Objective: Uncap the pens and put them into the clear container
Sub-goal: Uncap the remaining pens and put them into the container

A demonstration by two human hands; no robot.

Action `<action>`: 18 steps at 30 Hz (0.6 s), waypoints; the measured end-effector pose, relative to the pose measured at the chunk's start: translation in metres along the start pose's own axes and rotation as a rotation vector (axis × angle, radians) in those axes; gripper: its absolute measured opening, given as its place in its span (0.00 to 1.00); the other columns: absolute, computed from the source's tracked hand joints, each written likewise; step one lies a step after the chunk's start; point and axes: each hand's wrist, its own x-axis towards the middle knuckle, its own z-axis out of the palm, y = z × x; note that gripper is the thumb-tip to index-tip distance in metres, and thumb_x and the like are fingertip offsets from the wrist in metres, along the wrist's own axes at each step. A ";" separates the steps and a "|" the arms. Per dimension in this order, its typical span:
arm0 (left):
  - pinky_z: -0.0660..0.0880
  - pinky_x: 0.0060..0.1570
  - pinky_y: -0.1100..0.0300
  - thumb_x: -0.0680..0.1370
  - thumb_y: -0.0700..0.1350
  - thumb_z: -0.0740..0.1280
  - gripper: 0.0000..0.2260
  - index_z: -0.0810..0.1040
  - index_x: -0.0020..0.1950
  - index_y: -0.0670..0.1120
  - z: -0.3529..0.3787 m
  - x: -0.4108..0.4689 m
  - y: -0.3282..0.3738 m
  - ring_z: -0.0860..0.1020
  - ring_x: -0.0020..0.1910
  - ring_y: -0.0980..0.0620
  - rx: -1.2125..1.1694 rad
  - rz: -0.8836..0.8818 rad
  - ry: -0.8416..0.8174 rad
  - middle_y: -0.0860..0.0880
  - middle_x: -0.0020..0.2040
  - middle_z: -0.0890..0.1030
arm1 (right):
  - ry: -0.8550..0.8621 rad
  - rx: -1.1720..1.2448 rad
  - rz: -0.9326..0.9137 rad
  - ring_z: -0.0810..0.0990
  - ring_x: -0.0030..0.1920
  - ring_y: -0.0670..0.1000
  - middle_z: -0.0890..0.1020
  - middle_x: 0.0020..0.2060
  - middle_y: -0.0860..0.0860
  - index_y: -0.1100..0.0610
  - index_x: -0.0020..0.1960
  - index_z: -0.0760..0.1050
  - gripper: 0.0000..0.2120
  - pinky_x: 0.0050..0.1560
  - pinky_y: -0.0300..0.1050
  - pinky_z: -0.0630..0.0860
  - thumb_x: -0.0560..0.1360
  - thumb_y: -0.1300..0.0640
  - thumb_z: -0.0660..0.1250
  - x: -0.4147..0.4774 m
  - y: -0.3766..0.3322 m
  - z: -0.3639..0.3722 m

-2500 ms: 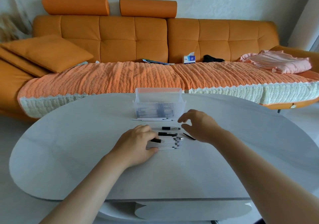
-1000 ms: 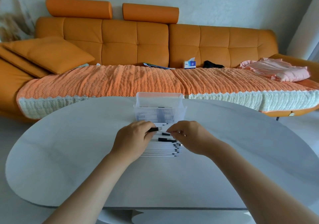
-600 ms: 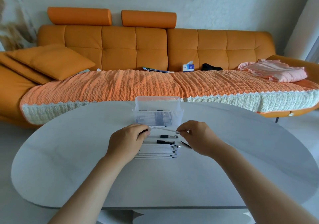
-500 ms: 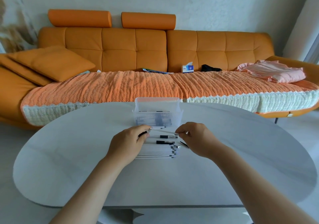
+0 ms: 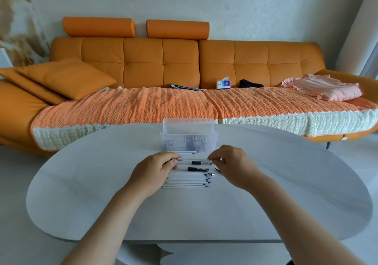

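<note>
Pens (image 5: 187,180) with white barrels lie side by side in a neat row at the middle of the oval table (image 5: 81,183), their left ends under the left hand (image 5: 153,172). Just beyond the row, two black-banded pens (image 5: 198,169) lie parallel to it, and a small dark piece (image 5: 217,170) rests beside the right hand (image 5: 235,166). Both hands hold one slim pen (image 5: 196,159) level above the table. The left hand's curled fingers and thumb grip its left end. The right hand's thumb and forefinger pinch its right end, the other fingers loosely bent. Whether its cap is off cannot be told. Toward the table's far edge stands the clear container (image 5: 188,142), pens visible inside, with loose pens (image 5: 184,152) lying along its near wall. Behind, an orange sofa (image 5: 184,60) carries a cushion (image 5: 65,78), a tissue box (image 5: 223,84) and folded pink cloth (image 5: 323,90).
</note>
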 end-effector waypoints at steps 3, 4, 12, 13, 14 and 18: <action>0.70 0.45 0.69 0.80 0.52 0.64 0.08 0.80 0.56 0.61 -0.002 -0.004 0.002 0.77 0.47 0.64 0.033 -0.002 -0.054 0.68 0.49 0.79 | 0.020 -0.020 -0.033 0.76 0.41 0.41 0.77 0.43 0.41 0.47 0.50 0.84 0.09 0.42 0.33 0.69 0.77 0.59 0.68 0.000 -0.002 -0.002; 0.70 0.46 0.69 0.79 0.53 0.65 0.08 0.80 0.57 0.61 -0.002 -0.005 0.004 0.77 0.49 0.64 0.051 0.011 -0.069 0.68 0.51 0.79 | 0.013 -0.024 -0.049 0.76 0.40 0.40 0.77 0.43 0.41 0.47 0.49 0.84 0.08 0.41 0.33 0.69 0.77 0.58 0.69 -0.001 -0.004 -0.003; 0.76 0.49 0.59 0.79 0.52 0.65 0.07 0.78 0.55 0.61 0.001 -0.010 0.017 0.77 0.49 0.60 0.036 0.031 -0.121 0.63 0.49 0.80 | -0.046 0.113 -0.044 0.78 0.43 0.43 0.79 0.44 0.40 0.44 0.54 0.82 0.13 0.42 0.29 0.70 0.71 0.57 0.75 -0.012 -0.022 0.009; 0.76 0.49 0.59 0.79 0.52 0.65 0.06 0.78 0.55 0.61 0.001 -0.010 0.017 0.77 0.49 0.60 0.030 0.024 -0.117 0.63 0.49 0.80 | -0.044 0.107 -0.027 0.79 0.43 0.42 0.79 0.44 0.39 0.44 0.55 0.81 0.13 0.42 0.28 0.70 0.72 0.55 0.75 -0.012 -0.020 0.009; 0.76 0.50 0.58 0.79 0.52 0.65 0.06 0.78 0.54 0.61 0.000 -0.010 0.017 0.77 0.49 0.60 0.027 0.018 -0.114 0.63 0.49 0.80 | -0.045 0.100 -0.006 0.79 0.42 0.41 0.80 0.44 0.39 0.44 0.54 0.80 0.12 0.41 0.28 0.70 0.72 0.54 0.73 -0.014 -0.018 0.007; 0.76 0.51 0.58 0.79 0.52 0.66 0.07 0.77 0.55 0.62 -0.002 -0.013 0.018 0.77 0.50 0.61 0.010 0.006 -0.118 0.63 0.49 0.80 | -0.042 0.140 0.072 0.77 0.33 0.39 0.82 0.38 0.40 0.48 0.47 0.81 0.04 0.33 0.29 0.70 0.74 0.55 0.69 -0.015 -0.015 0.004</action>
